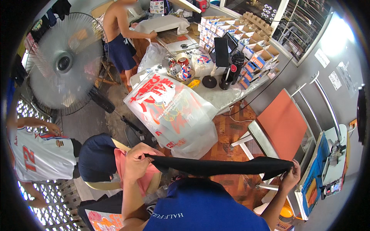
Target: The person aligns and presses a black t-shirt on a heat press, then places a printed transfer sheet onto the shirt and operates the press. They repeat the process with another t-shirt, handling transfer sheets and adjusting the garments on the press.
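Observation:
A length of black cloth (219, 166) is stretched sideways between my two hands, above the front of my blue shirt. My left hand (138, 158) pinches its left end, fingers closed around a bunched edge. At the other end my right hand (291, 175) grips a corner, where a loose flap hangs down. The rest of the cloth looks folded into a long band. Close to my left hand, a dark navy cloth (98, 158) and a pink cloth (133, 165) lie over a chair. A black printed garment (104, 216) sits below them, partly behind my left arm.
A table ahead carries printed clear plastic sheets (173, 104), tape rolls (182, 59) and stacked boxes (254, 57). To the right stands a press with an orange-red board (283, 123). A large fan (63, 63) spins at left. Two other people are on the left side.

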`<act>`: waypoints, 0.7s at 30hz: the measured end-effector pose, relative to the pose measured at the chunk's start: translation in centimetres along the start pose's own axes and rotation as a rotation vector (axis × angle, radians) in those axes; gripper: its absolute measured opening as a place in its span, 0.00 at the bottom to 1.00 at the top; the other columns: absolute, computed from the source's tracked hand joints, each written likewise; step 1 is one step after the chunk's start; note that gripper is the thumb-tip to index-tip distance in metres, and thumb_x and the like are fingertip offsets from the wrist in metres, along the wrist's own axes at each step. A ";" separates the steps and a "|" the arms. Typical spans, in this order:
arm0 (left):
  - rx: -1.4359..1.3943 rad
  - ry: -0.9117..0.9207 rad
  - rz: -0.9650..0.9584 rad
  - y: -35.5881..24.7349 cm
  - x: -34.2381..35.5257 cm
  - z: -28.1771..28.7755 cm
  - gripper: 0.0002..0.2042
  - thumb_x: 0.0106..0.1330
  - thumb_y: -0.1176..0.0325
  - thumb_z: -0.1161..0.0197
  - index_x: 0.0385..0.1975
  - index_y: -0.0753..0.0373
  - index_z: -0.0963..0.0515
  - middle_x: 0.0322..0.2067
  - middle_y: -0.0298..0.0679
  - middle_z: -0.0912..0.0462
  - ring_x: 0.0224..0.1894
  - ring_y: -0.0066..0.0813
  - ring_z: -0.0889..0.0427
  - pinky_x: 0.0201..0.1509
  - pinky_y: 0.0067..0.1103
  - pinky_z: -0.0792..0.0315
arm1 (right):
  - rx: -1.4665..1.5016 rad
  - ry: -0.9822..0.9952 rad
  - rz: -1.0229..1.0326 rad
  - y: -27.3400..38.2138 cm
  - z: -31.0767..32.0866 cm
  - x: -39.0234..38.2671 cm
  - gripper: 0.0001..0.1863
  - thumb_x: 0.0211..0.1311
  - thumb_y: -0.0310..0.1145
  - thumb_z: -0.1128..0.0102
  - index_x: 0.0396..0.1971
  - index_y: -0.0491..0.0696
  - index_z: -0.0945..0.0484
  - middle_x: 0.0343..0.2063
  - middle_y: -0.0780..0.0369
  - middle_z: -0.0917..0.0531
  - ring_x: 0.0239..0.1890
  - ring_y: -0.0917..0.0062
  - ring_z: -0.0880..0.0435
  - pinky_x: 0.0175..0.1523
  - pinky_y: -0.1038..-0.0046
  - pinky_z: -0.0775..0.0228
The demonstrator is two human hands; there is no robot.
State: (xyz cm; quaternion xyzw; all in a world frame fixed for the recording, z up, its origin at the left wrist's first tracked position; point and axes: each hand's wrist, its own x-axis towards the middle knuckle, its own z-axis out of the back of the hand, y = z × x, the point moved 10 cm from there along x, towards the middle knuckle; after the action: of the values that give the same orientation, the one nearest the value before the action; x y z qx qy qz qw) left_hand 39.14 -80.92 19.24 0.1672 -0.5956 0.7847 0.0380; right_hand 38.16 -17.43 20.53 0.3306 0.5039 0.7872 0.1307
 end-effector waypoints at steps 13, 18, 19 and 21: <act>0.153 0.318 -0.098 3.1 9.3 -8.6 0.13 0.50 0.87 0.39 0.33 0.64 0.17 0.31 0.40 0.18 0.34 0.32 0.18 0.42 0.23 0.24 | 0.076 -0.263 -0.267 -6.9 9.2 -8.7 0.07 0.71 0.33 0.44 0.42 0.46 0.24 0.25 0.69 0.24 0.17 0.89 0.32 0.21 0.85 0.40; 0.105 0.252 -0.171 -2.3 16.1 -13.1 0.13 0.45 0.87 0.37 0.31 0.65 0.16 0.33 0.38 0.20 0.35 0.32 0.21 0.43 0.25 0.25 | 0.238 -0.303 -0.154 -4.2 14.0 -7.6 0.12 0.64 0.37 0.35 0.42 0.48 0.25 0.26 0.65 0.23 0.17 0.86 0.28 0.16 0.84 0.42; 0.038 0.252 -0.102 -3.0 17.6 -14.4 0.14 0.44 0.87 0.36 0.31 0.65 0.16 0.34 0.37 0.20 0.35 0.30 0.21 0.44 0.23 0.26 | 0.274 -0.304 -0.152 -3.4 15.0 -6.4 0.13 0.62 0.36 0.34 0.41 0.49 0.25 0.26 0.65 0.24 0.17 0.86 0.30 0.16 0.84 0.42; 0.032 0.150 -0.296 -8.0 21.3 -17.0 0.13 0.46 0.86 0.38 0.32 0.65 0.16 0.34 0.38 0.19 0.37 0.29 0.20 0.47 0.23 0.27 | 0.248 -0.507 -0.236 -2.6 18.3 -4.2 0.07 0.62 0.27 0.39 0.39 0.49 0.25 0.29 0.67 0.24 0.19 0.88 0.30 0.17 0.87 0.43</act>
State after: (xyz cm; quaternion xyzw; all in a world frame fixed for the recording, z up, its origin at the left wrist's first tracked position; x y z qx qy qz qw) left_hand 17.45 -65.47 29.20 0.1947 -0.5474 0.7902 0.1950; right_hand 52.84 -5.57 21.60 0.4691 0.5825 0.5914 0.3014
